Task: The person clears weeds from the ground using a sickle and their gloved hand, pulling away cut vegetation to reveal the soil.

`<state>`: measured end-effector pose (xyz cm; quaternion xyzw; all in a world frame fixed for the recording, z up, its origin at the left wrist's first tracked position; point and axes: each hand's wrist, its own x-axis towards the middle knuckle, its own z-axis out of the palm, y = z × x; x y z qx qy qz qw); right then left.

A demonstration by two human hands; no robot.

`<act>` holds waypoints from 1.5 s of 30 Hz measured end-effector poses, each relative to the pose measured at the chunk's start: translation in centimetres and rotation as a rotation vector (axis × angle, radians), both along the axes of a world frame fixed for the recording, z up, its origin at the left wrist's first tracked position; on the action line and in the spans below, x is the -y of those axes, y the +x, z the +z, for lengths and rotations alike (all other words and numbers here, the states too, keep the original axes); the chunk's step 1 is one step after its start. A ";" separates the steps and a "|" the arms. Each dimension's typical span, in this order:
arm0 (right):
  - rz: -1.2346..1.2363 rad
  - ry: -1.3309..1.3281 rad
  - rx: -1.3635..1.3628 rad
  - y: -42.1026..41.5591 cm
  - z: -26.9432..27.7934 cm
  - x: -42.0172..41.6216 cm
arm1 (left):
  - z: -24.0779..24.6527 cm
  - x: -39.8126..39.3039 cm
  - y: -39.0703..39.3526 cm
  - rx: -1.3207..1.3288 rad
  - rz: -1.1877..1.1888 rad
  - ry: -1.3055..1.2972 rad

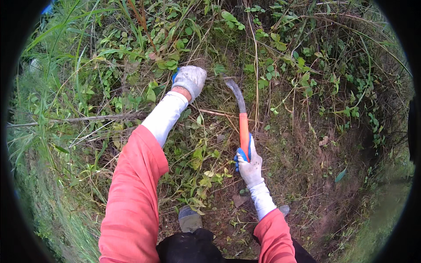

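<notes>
My right hand (250, 166), in a white work glove with blue palm and fingers, grips the orange handle (244, 133) of a sickle. Its curved grey metal blade (237, 93) points up and bends left, the tip close to low grass. Up and left of the blade, my left hand (190, 80) wears a matching glove and is bent down among weeds and dry stems. Its fingers are curled under and hidden, so whatever lies in them cannot be seen. A gap of ground separates that hand from the blade tip. Leafy vines (171, 62) grow just beyond my left hand.
Below are my boots (190, 219) on soil with leafy cuttings (204, 174). A dry woody stalk (95, 118) lies to the left. Tall grass (49, 82) stands at far left; tangled creepers (306, 79) cover the upper right, above brown ground (302, 171). A tall dry stem (256, 65) rises beside the blade.
</notes>
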<state>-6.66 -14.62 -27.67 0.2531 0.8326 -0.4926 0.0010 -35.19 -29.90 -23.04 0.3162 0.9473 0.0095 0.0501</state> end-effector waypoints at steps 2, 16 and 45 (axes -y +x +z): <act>0.056 0.108 -0.074 5.4 1.9 0.0 | -0.9 2.6 5.8 -0.044 -0.118 0.071; -0.047 -0.294 -0.035 -7.4 4.3 0.5 | 6.8 10.6 21.5 0.184 0.009 0.160; -0.048 -0.573 0.105 4.5 9.6 -2.5 | -1.3 8.9 19.9 0.189 0.108 0.097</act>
